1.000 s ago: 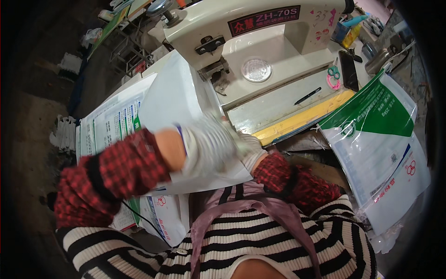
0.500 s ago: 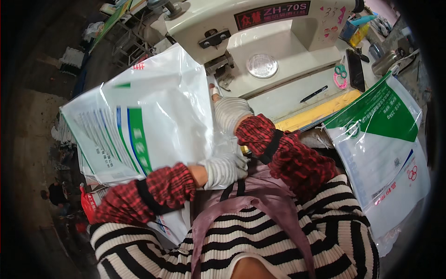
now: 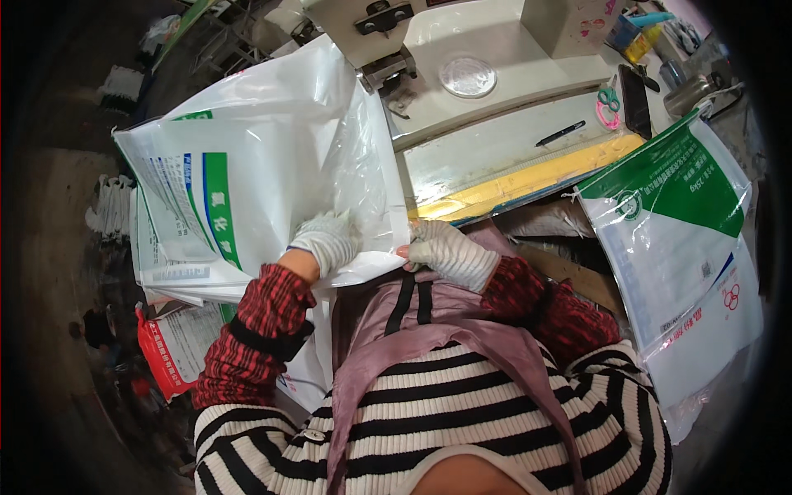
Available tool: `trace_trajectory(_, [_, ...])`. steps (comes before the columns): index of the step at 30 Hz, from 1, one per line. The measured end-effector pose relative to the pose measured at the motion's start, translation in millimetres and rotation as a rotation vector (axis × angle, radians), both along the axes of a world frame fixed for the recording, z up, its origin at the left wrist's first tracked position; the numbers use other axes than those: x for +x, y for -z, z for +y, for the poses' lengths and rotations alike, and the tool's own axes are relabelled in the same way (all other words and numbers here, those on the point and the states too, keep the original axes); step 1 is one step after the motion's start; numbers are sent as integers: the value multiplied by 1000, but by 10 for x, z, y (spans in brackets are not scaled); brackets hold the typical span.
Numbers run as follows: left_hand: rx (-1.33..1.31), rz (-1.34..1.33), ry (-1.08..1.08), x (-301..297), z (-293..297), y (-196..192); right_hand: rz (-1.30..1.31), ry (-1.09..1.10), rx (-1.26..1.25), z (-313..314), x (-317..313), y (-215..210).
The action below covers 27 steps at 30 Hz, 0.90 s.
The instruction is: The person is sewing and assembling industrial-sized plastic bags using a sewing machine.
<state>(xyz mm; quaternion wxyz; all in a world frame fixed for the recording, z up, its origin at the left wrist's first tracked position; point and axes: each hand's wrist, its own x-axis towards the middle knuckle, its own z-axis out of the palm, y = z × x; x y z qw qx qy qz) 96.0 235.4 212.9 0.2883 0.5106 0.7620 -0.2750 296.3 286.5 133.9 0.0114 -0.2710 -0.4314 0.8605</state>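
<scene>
A large white plastic woven bag point(image 3: 289, 157) with green and blue print lies in front of me, its far corner near the sewing machine's needle part. My left hand point(image 3: 327, 242), in a grey-white striped glove, rests on the bag's near part, its fingers stretched over the plastic. At the bag's near right corner, my right hand point(image 3: 452, 256), gloved alike with bare fingertips showing, pinches the edge between thumb and fingers. More bag layers show under the left side of this bag.
Beyond the bag stands a cream sewing machine point(image 3: 487, 41) with a round clear disc point(image 3: 468, 77). A pen point(image 3: 560, 134), scissors point(image 3: 608, 107) and a phone point(image 3: 634, 101) lie right of it. A yellow strip point(image 3: 528, 177) edges the table. Another printed bag point(image 3: 672, 256) hangs at right; a red-and-white bag point(image 3: 177, 351) sits lower left.
My right hand has come down from beside the machine to the bag's near right corner. My left hand has moved left and up onto the bag. The bag has shifted and its near edge spread out.
</scene>
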Motion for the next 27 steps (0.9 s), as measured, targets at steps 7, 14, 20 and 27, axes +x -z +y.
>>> trace_trajectory(7, [388, -83, -224, 246, -65, -265, 160, -36, 21, 125, 142, -94])
trace_trajectory(14, [737, 119, 471, 301, 128, -135, 264, -29, 165, 169, 125, -38])
trace_trajectory(20, [791, -334, -464, 340, 240, 85, 318, 5, 126, 131, 179, -57])
trace_trajectory(27, [760, -981, -1183, 496, 84, 148, 320, 198, -224, 194, 189, -183])
